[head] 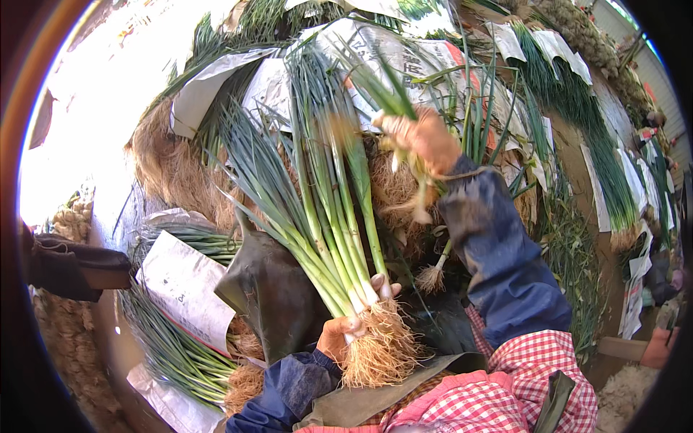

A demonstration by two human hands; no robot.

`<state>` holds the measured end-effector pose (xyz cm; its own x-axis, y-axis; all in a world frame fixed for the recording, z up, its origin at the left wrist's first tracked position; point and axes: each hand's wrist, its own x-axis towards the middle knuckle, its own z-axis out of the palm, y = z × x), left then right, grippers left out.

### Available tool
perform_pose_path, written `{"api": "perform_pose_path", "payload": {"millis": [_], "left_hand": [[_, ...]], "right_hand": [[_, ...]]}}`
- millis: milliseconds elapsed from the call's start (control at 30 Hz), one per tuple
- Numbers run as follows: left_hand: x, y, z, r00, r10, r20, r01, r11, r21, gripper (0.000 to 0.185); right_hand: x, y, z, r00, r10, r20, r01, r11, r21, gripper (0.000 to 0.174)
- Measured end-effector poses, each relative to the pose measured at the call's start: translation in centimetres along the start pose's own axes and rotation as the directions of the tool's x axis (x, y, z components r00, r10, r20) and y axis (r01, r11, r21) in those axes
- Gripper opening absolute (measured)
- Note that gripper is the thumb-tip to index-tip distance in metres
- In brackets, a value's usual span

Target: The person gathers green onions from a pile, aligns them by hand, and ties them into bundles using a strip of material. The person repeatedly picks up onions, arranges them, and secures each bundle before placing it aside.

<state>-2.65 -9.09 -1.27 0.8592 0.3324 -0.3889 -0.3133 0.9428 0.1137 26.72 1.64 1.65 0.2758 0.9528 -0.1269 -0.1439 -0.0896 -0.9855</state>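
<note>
My left hand (342,336) is closed around the white stems of a bunch of long green onions (335,254), just above their tan roots (381,346). The bunch slants up and away from my lap, its leaves fanning out. My right hand (425,138), blurred, is raised to the right of the leaves and grips some green onion leaves (398,100). Pale stalk scraps hang below it. A single onion with roots (433,273) lies lower down, under my right forearm.
Paper-wrapped onion bundles (184,287) lie at my left, beside a dark sleeve (76,265) of another person. A printed sack (373,59) and rooted bundles (173,162) are ahead. Loose leaves (574,260) and more bundles (612,178) line the right; a person's hand (658,346) shows there.
</note>
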Motion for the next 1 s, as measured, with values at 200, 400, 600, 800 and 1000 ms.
{"api": "perform_pose_path", "payload": {"millis": [200,400,600,800,1000], "left_hand": [[0.0,0.7,-0.1,0.992,-0.122,-0.034,0.122,0.992,0.011,0.086],[-0.8,0.9,-2.3,0.973,-0.198,-0.119,0.186,0.977,-0.107,0.082],[-1.2,1.4,-1.6,0.922,-0.32,-0.219,0.292,0.945,-0.149,0.061],[-0.7,-0.4,-5.3,0.926,-0.347,-0.151,0.335,0.937,-0.096,0.058],[-1.5,0.4,-6.4,0.926,-0.28,-0.254,0.31,0.947,0.086,0.054]], "right_hand": [[0.0,5.6,7.5,0.989,0.074,0.13,0.112,0.211,-0.971,0.05],[0.7,4.7,8.9,0.962,0.115,0.249,0.208,0.288,-0.935,0.03],[4.3,7.9,9.6,0.993,-0.035,0.111,0.11,-0.047,-0.993,0.018],[13.1,7.9,8.7,0.986,-0.099,0.132,0.127,-0.051,-0.991,0.028],[19.2,1.1,5.9,0.902,-0.368,-0.226,-0.057,0.418,-0.907,0.025]]}}
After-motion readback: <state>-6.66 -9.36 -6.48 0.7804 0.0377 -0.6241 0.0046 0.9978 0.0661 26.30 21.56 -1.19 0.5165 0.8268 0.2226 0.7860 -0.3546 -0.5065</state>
